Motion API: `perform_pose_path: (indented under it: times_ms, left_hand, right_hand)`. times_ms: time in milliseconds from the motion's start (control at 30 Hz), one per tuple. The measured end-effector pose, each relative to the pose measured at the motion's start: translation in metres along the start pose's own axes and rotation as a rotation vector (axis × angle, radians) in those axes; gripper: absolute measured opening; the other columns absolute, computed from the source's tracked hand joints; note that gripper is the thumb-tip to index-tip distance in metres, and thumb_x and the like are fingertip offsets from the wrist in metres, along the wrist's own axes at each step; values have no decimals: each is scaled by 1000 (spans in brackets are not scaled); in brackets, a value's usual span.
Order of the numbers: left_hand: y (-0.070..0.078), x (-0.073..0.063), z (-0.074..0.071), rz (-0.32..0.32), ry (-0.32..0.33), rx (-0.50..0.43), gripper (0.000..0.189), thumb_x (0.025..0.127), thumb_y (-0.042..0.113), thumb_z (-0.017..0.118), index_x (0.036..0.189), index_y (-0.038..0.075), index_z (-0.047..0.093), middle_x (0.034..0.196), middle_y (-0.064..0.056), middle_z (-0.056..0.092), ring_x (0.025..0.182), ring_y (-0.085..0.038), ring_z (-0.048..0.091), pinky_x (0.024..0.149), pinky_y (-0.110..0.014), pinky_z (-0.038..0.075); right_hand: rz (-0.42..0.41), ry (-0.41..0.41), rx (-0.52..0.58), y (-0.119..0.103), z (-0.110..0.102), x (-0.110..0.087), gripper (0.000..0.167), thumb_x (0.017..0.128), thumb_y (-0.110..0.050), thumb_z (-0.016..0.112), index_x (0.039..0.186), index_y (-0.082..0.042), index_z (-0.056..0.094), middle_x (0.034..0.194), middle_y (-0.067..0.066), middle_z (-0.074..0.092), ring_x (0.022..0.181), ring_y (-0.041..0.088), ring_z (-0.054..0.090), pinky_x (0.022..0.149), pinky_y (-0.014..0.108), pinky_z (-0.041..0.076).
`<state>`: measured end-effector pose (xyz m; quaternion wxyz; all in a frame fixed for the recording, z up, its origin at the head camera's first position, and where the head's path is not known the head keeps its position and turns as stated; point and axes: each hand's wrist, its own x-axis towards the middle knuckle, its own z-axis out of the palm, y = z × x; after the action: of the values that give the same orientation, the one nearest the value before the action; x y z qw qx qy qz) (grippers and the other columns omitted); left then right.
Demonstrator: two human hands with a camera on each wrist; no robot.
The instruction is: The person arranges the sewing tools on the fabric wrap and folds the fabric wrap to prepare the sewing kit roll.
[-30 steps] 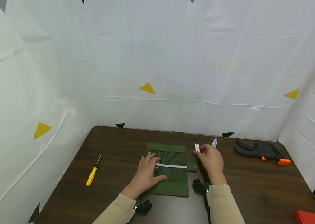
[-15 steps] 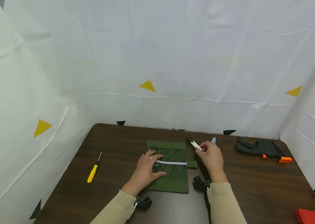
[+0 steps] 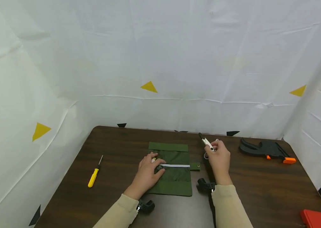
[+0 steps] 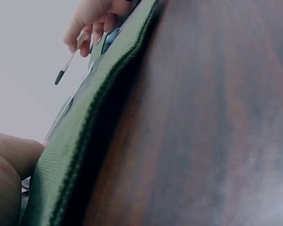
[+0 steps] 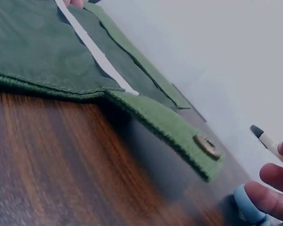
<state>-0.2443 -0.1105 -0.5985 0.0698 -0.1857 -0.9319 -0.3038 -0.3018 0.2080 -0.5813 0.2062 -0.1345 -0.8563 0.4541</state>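
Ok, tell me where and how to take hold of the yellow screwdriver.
Take the screwdriver by its thick yellow handle, probably from above and the near side: it lies flat, handle end nearest, thin shaft pointing away.

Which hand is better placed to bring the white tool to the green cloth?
Probably the right hand: it pinches the white tool, beside the green cloth. The left hand lies over the cloth.

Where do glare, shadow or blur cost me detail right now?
Left wrist view: the table is blurred, with pale glare at lower right and dark shadow beside the green cloth; right wrist view: the backdrop is washed out, though the snap is readable; head view: fairly even light, but the white tool in the right hand shows small.
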Motion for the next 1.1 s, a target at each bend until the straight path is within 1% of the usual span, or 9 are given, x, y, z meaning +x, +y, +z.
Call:
perform_pose_path:
  times_ms: [133,233,333,433,500,633,800,900,1100]
  left_hand:
    - [1,2,1,5,12,20,23,104,28,77,127,26,75,161,-20,51,161,-45,36,129,-71,26]
    - [1,2,0,2,10,20,23,104,29,77,127,27,75,161,-20,51,161,-45,36,129,-71,26]
    - [1,2,0,-5,6,16,22,104,30,78,126,28,75,161,-19,51,161,-44,36,129,-71,26]
    - [1,1,0,-14,-2,11,21,104,29,77,125,29,75,162,-19,50,162,-45,35,128,-72,26]
    - [1,1,0,-22,-6,8,20,104,30,77,124,30,74,163,-18,50,162,-44,34,129,-71,25]
    - [1,2,0,-32,-11,0,18,105,32,76,122,31,73,164,-16,49,163,-43,33,130,-70,24]
    - [1,2,1,-37,-22,2,20,105,33,76,125,31,73,165,-16,48,164,-43,32,130,-70,23]
    - [1,1,0,-31,-29,14,25,104,35,76,129,30,73,166,-17,47,164,-43,32,131,-70,22]
    - [2,2,1,13,-25,62,33,103,37,78,135,30,72,165,-20,48,163,-45,33,131,-70,23]
  right_hand:
    - [-20,30,5,-1,-2,2,19,99,-22,75,111,-8,70,89,10,76,66,16,61,55,27,46]
    - [-68,23,111,-5,0,1,18,99,-18,76,112,-7,70,89,8,77,66,14,64,55,22,46]
    - [-64,-107,383,-12,7,-2,20,102,-15,77,116,-5,67,94,11,78,67,13,71,49,19,46]
    - [24,-284,687,-22,16,-10,26,104,-14,77,122,-2,63,101,12,79,72,14,77,45,21,48]
    - [75,-378,804,-27,22,-15,32,104,-17,77,126,0,61,104,8,78,78,13,78,46,22,51]
    - [87,-485,800,-34,29,-21,36,105,-21,77,130,-1,61,107,2,73,90,15,79,57,26,60]
    - [-14,-408,696,-31,24,-19,31,105,-17,76,128,0,64,105,8,70,88,21,78,58,31,63]
    - [-40,-401,765,-31,24,-21,36,106,-16,74,132,5,60,107,7,69,88,21,78,57,31,63]
    - [-12,-541,933,-44,39,-33,47,107,-18,73,138,9,50,109,5,68,94,17,75,64,30,65]
